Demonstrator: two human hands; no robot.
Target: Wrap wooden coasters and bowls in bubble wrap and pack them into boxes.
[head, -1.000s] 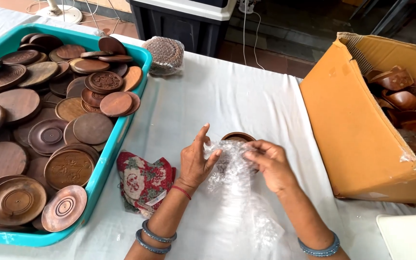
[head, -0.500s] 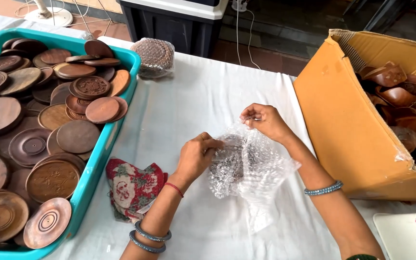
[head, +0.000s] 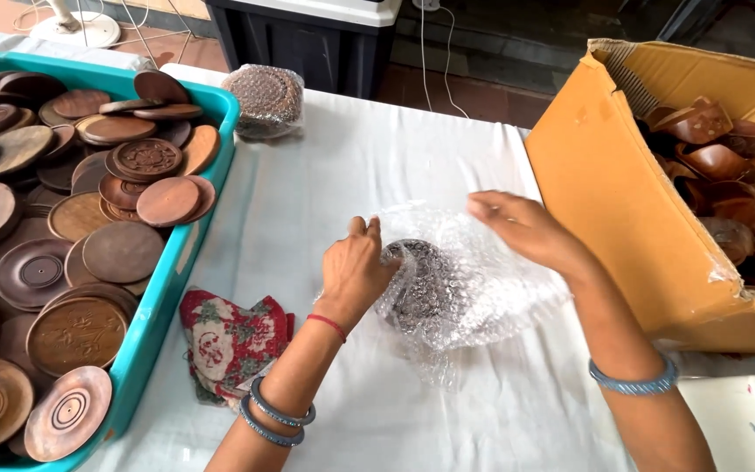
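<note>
A round dark wooden piece lies half wrapped in a sheet of clear bubble wrap on the white tablecloth. My left hand grips the wrap against the left side of the piece. My right hand pinches the wrap's upper right edge and holds it up over the piece. Both wrists carry blue bangles, and the left also has a red thread.
A teal tub full of several round wooden plates stands at the left. A bubble-wrapped bundle sits at the table's far edge. A floral cloth lies beside the tub. An open cardboard box of wooden bowls stands at the right.
My right hand has swung the bubble wrap from above the piece out to the right, spreading the sheet over it. My left hand has stayed on the piece's left side.
</note>
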